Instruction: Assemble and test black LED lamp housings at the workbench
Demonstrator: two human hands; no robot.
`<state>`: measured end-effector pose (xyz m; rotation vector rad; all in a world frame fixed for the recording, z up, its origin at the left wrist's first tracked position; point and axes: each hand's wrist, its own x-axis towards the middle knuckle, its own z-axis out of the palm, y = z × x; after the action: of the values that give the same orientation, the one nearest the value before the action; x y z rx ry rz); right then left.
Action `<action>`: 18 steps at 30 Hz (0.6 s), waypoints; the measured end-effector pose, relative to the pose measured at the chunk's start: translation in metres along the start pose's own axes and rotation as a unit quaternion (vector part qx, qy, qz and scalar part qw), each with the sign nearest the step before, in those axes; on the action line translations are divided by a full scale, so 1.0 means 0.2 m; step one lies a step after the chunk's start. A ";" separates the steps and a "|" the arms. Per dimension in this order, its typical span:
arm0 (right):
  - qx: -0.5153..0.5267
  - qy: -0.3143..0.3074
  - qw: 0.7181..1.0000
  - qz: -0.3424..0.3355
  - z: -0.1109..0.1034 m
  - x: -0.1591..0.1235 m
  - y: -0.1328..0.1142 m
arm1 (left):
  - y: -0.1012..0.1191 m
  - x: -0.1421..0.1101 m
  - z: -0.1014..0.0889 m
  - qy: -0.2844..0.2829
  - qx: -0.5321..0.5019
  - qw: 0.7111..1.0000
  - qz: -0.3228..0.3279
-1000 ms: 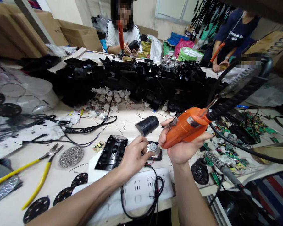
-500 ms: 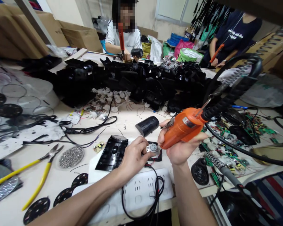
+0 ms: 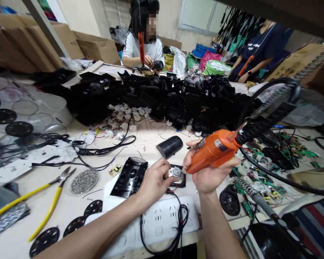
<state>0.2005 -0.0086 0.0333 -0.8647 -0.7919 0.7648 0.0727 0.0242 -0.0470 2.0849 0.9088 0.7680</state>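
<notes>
My left hand pinches a small white part with a round grey top, perhaps a small motor, over a dark frame. In my right hand is an orange electric screwdriver, gripped round its body and slanting down to the left. Its lower end sits right beside the white part; the bit's contact is too small to make out. Left of my left hand lies an open black plastic casing. A curved black cover rests just beyond both hands.
Nearer me is a white power strip with a looped black cable. Yellow-handled cutters and a dish of screws lie left. Circuit boards crowd the right; black housings heap behind. Two people work across the table.
The view has shifted slightly, so the bench appears a little lower and further right. My hands keep the same grips. The person opposite has turned their head and moved a hand.
</notes>
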 end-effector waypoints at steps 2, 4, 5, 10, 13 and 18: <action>0.017 0.019 1.000 -0.014 0.00 -0.02 -0.03 | 0.00 0.00 0.00 0.001 -0.002 1.000 0.001; 0.038 0.019 0.999 -0.027 0.02 -0.04 -0.06 | 0.00 0.00 0.00 -0.004 -0.001 1.000 -0.003; 0.050 0.013 0.998 -0.026 0.03 -0.05 -0.07 | 0.00 0.00 0.00 -0.007 0.000 1.000 -0.006; 0.087 -0.040 0.995 0.018 0.08 -0.05 -0.04 | 0.01 0.01 0.00 0.005 -0.003 1.000 -0.016; 0.078 -0.059 0.995 0.032 0.08 -0.03 0.02 | 0.00 0.00 0.00 0.016 -0.005 1.000 -0.008; 0.067 -0.047 0.996 0.028 0.08 -0.02 0.06 | -0.01 0.00 0.01 0.016 0.001 1.000 -0.012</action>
<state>0.1823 -0.0011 0.0285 -0.7366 -0.7927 0.9031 0.0741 0.0246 -0.0501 2.0657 0.9495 0.7899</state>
